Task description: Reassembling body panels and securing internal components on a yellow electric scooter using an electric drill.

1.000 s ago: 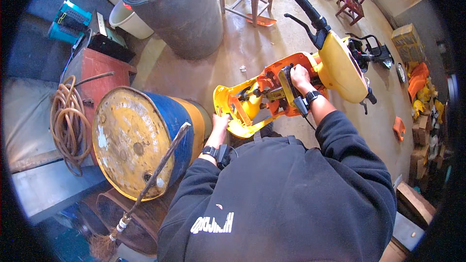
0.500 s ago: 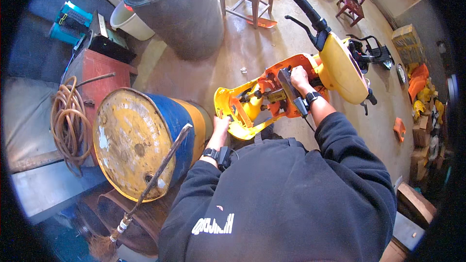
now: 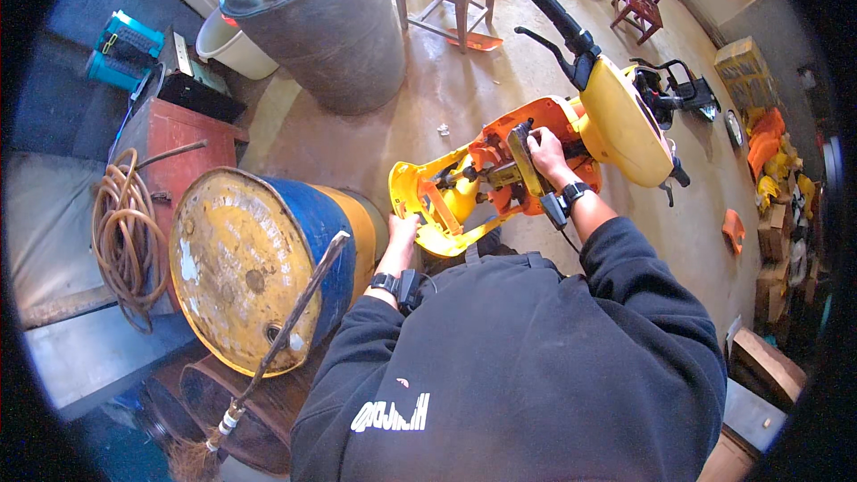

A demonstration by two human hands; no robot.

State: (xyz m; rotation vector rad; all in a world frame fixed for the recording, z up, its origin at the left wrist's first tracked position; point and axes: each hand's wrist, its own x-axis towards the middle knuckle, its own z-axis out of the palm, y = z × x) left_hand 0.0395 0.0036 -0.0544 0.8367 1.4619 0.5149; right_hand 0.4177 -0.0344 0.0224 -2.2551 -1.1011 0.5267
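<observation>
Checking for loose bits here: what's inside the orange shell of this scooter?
A long, dark-edged bar and a metal-looking part show inside the orange shell. Whatever lies under the right hand is covered.

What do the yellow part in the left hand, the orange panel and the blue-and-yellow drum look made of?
Yellow part: probably moulded plastic, glossy, given its thin curved walls. Orange panel: likely plastic too, smooth, judging by its even colour and shell-like edge. Drum: seemingly painted metal, worn; its end is scuffed with rust-like brown.
</observation>
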